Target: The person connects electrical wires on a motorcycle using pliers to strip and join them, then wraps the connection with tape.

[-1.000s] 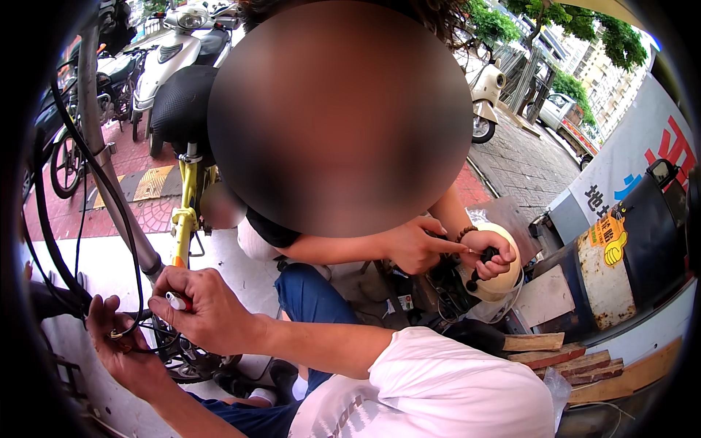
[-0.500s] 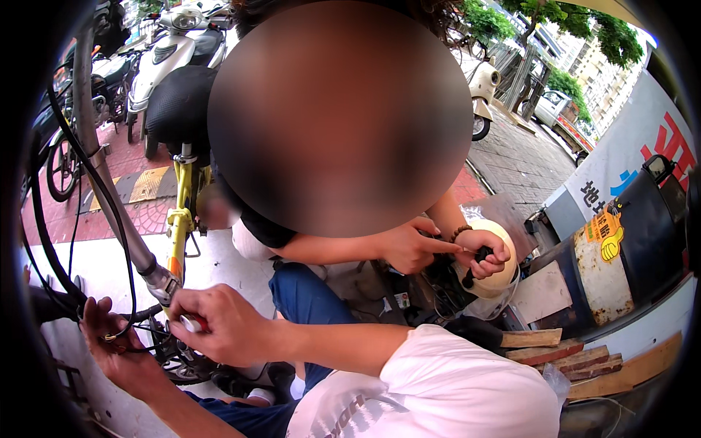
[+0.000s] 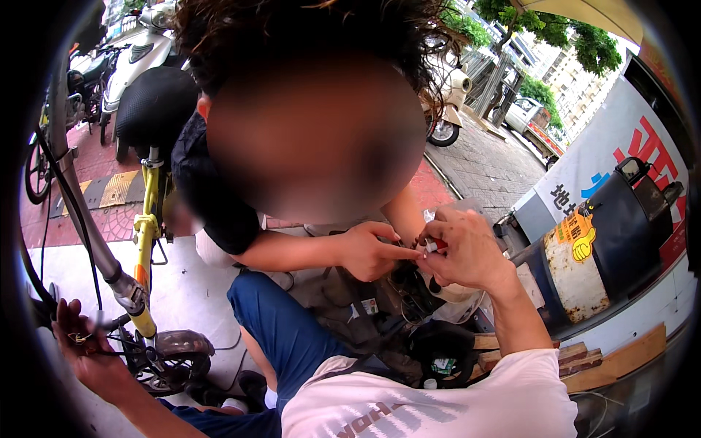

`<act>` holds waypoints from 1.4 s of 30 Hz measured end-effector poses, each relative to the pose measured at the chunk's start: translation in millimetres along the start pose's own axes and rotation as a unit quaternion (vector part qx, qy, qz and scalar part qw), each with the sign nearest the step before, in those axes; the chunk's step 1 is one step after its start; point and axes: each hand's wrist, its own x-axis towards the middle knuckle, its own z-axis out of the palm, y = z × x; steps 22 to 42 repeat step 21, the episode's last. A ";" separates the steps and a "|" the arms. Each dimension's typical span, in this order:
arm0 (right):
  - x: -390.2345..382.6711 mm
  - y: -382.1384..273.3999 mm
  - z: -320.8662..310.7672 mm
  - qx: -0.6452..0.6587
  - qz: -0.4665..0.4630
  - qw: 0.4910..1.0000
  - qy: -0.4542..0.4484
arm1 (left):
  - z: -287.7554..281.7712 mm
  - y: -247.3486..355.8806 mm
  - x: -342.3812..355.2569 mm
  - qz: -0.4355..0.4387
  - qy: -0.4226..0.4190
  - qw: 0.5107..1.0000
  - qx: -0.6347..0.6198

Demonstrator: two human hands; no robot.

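Observation:
My left hand (image 3: 91,354) is at the lower left beside a bicycle's front end, with thin wires (image 3: 79,338) with gold-coloured ends across its palm and between its curled fingers. Reaching out to the right, my right hand (image 3: 471,252) grips a small red-and-white tool (image 3: 437,246); its tip cannot be made out. Another person leans in opposite me. That person's pointing hand (image 3: 369,252) has its forefinger stretched to the tool and my fingertips. The person's other hand is mostly hidden behind my right hand.
The yellow bicycle frame (image 3: 148,219) with a grey metal tube (image 3: 87,212) stands at the left. Wood pieces (image 3: 580,358) lie at the lower right, near a dark rusty box (image 3: 606,255). Parked scooters (image 3: 135,66) stand behind. A pale bucket (image 3: 456,299) is below my right hand.
My right hand has moved from the bicycle tube across to the other person's hands, carrying the red-and-white tool. My left hand stays by the wires. The view has shifted, and the person leans closer.

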 end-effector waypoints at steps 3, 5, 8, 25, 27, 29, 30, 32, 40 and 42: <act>-7.6 8.7 12.9 -0.016 -0.002 1.000 0.000 | -5.6 -4.4 5.2 -0.011 0.000 1.000 -0.017; -10.1 12.2 18.1 -0.030 0.003 1.000 -0.004 | -8.0 -8.1 5.8 -0.019 -0.003 1.000 -0.021; -10.4 13.4 19.7 -0.046 0.023 0.998 -0.023 | -12.5 -10.1 5.4 -0.020 -0.008 1.000 -0.002; -8.7 12.7 23.1 -0.039 0.068 0.995 -0.067 | -11.6 -13.1 2.4 0.001 -0.026 1.000 -0.001; -8.7 12.7 23.1 -0.039 0.068 0.995 -0.067 | -11.6 -13.1 2.4 0.001 -0.026 1.000 -0.001; -8.7 12.7 23.1 -0.039 0.068 0.995 -0.067 | -11.6 -13.1 2.4 0.001 -0.026 1.000 -0.001; -8.7 12.7 23.1 -0.039 0.068 0.995 -0.067 | -11.6 -13.1 2.4 0.001 -0.026 1.000 -0.001; -8.7 12.7 23.1 -0.039 0.068 0.995 -0.067 | -11.6 -13.1 2.4 0.001 -0.026 1.000 -0.001; -8.7 12.7 23.1 -0.039 0.068 0.995 -0.067 | -11.6 -13.1 2.4 0.001 -0.026 1.000 -0.001; -8.7 12.7 23.1 -0.039 0.068 0.995 -0.067 | -11.6 -13.1 2.4 0.001 -0.026 1.000 -0.001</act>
